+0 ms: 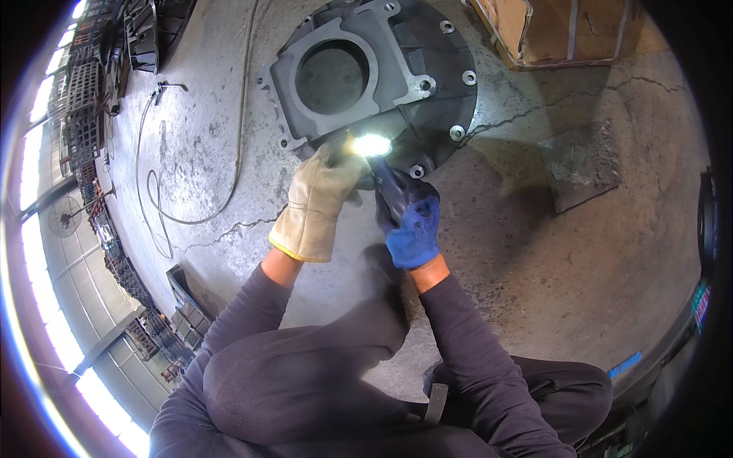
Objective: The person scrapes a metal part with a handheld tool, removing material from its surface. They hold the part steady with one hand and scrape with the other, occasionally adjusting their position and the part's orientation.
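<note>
Wrapped in a thick tan leather glove, the left hand has its grip curled and pressed near the lower rim of the casting, beside a very bright glare; what it pinches there, I cannot tell, because the light washes it out. At about 3 o'clock from it, the right hand, in a blue glove, is closed firmly around a dark tool whose tip goes into the same glare. At 12 o'clock from both hands, the grey metal housing lies flat on the concrete floor, with a big round opening and a flange with bolt holes. It seems to me heavy, stiff and rough, not fragile; I judge the flange edge or the frame of the opening is the good place to take it, with two hands, and probably hot near the glare. At 10 o'clock a thin cable loops on the floor, and at 1 o'clock stands a strapped cardboard box.
</note>
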